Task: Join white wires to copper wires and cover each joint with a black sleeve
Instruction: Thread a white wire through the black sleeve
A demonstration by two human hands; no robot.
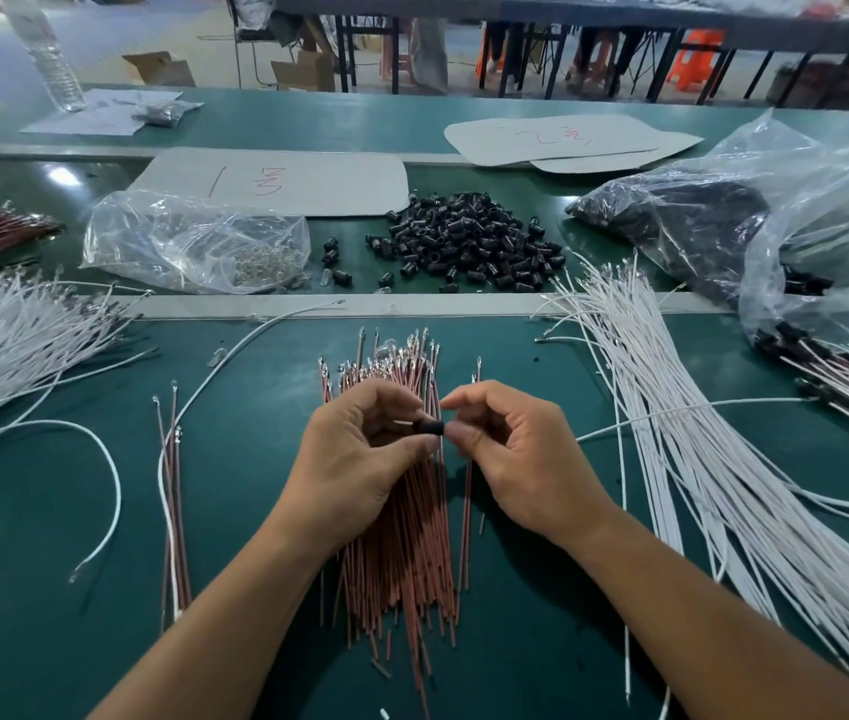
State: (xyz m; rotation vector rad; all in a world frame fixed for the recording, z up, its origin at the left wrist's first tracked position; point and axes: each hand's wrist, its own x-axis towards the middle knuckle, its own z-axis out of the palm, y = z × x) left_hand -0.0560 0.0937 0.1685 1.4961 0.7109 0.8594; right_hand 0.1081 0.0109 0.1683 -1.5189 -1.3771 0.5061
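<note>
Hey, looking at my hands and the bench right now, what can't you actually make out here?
- Head view: whether any wire sits inside the black sleeve. The left hand and right hand pinching it hide its ends.
- Head view: what the small clear parts in the clear bag are. They are too small, and the plastic glares.
- Head view: how far the white wires on the left extend. The frame edge cuts them off.

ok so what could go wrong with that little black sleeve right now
The black sleeve is only pinched at the fingertips of the left hand and right hand; it might slip and fall among the copper wires below. The forearms hang over that pile and could scatter it toward the white wires.
</note>
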